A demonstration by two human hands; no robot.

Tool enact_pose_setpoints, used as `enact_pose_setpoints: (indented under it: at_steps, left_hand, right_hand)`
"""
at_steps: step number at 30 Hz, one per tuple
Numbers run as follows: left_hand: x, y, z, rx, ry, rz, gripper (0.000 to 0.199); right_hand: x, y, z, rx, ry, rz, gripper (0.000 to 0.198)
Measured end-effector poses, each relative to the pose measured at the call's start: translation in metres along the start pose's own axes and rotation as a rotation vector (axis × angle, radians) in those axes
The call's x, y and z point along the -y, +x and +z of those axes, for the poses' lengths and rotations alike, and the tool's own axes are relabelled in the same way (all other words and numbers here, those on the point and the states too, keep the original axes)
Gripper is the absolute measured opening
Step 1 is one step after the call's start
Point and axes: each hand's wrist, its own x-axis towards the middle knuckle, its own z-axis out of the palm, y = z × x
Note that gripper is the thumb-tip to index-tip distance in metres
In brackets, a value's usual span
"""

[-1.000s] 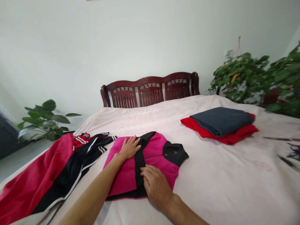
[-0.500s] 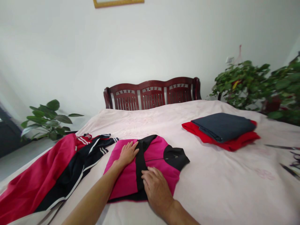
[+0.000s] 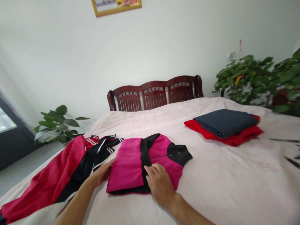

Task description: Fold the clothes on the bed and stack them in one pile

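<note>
- A bed [image 3: 211, 187] under a pale pink sheet carries the scene, backed by a carved wooden headboard [image 3: 153, 97].
- Red-and-navy clothes [image 3: 56, 178] with white trim lie loose and rumpled along the bed's left side.
- A pink top [image 3: 126, 162] lies flat and partly folded in front of the person, a black band [image 3: 144, 153] across its middle and its black collar pointing right.
- A folded pile [image 3: 226, 123], blue-grey over red, sits apart, farther back on the right.
- The left hand [image 3: 103, 173] has slid off the top's surface to its left edge; whether its fingers grip the fabric cannot be told.
- The right hand [image 3: 160, 184] rests where it was, fingers loosely bent over the band, clenching nothing. The shift appears to leave it alone steadying the folded layers, with the left hand now tending the edge.
</note>
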Motion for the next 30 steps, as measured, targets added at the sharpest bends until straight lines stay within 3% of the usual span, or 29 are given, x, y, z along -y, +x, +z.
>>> enact_pose_setpoints:
  at_steps: [4, 8, 11, 15, 18, 21, 25, 28, 30]
  left_hand:
    - [-0.013, -0.013, 0.022, 0.051, -0.475, -0.128, 0.046]
    - [-0.046, -0.024, 0.046, -0.011, -0.565, -0.042, 0.044]
    - [-0.073, -0.027, 0.068, 0.018, -0.549, 0.067, 0.039]
    - [-0.101, -0.026, 0.107, 0.129, -0.371, 0.23, 0.05]
    - [-0.114, -0.024, 0.144, 0.105, -0.108, 0.276, 0.069]
    - [-0.116, -0.02, 0.183, 0.046, 0.178, 0.382, 0.071]
    - [-0.108, -0.014, 0.226, 0.127, 0.42, 0.632, 0.048]
    - [-0.101, -0.015, 0.247, 0.201, 0.468, 0.716, 0.04]
    - [-0.098, -0.019, 0.257, 0.185, 0.512, 0.792, 0.038]
  right_hand:
    - [0.003, 0.001, -0.005, 0.039, -0.031, 0.048, 0.045]
    - [0.006, 0.003, -0.01, 0.062, -0.013, 0.122, 0.044]
    - [0.001, 0.007, -0.013, 0.072, 0.086, 0.222, 0.046]
    - [-0.025, 0.018, -0.02, 0.091, 0.605, 0.456, 0.054]
    - [-0.049, 0.023, -0.029, 0.16, 1.125, 0.663, 0.06]
    - [-0.063, 0.021, -0.034, 0.2, 1.459, 0.687, 0.049]
    - [-0.068, 0.012, -0.032, 0.03, 1.617, 0.824, 0.029]
    - [-0.065, 0.006, -0.031, -0.163, 1.634, 0.899, 0.022]
    - [-0.059, 0.002, -0.034, -0.214, 1.623, 0.912, 0.018]
